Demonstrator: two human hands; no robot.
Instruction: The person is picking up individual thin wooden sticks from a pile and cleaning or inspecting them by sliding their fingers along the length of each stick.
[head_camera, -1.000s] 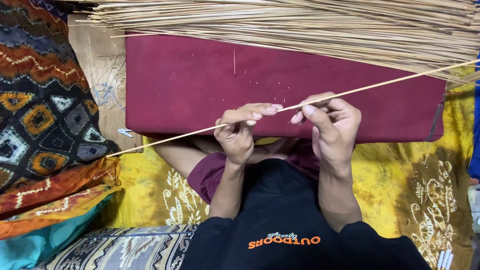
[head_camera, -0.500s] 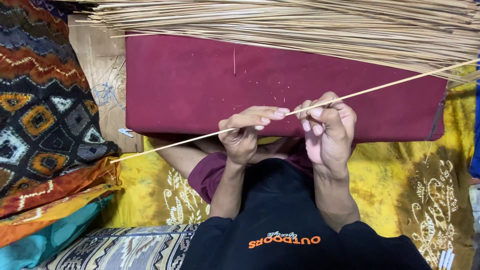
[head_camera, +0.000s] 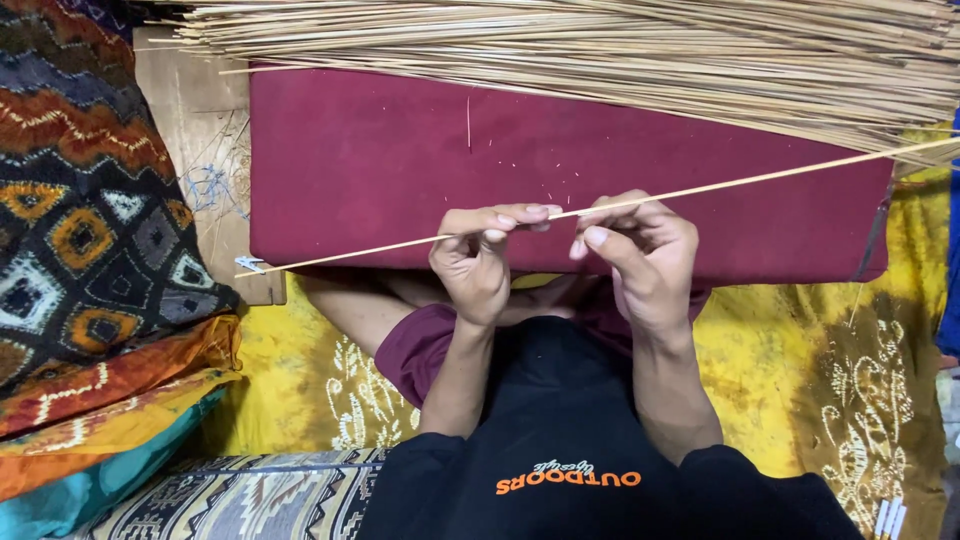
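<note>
Head view. A long thin stick (head_camera: 700, 190) is lying slantwise across the near half of the maroon pad (head_camera: 380, 160), its left tip reaching just past the pad's near-left corner and its right end rising beyond the pad's right edge. The left hand (head_camera: 478, 262) is gripping the stick, with its fingers (head_camera: 515, 214) closed over it and the thumb pressing from below, just above the pad's near edge. The right hand (head_camera: 645, 255) is sitting just beside the left hand, to its right, fingers curled shut around the same stick, with the thumb pointing toward the left hand. Both hands are hovering over the pad's near edge, close together but not touching.

A thick bundle of sticks (head_camera: 600, 50) is lying along the pad's far edge, fanning out toward the right. A patterned cloth (head_camera: 90, 220) is lying left of the pad, past a strip of bare wooden board (head_camera: 205, 150). A yellow printed cloth (head_camera: 810, 370) is spreading below the pad on the near side.
</note>
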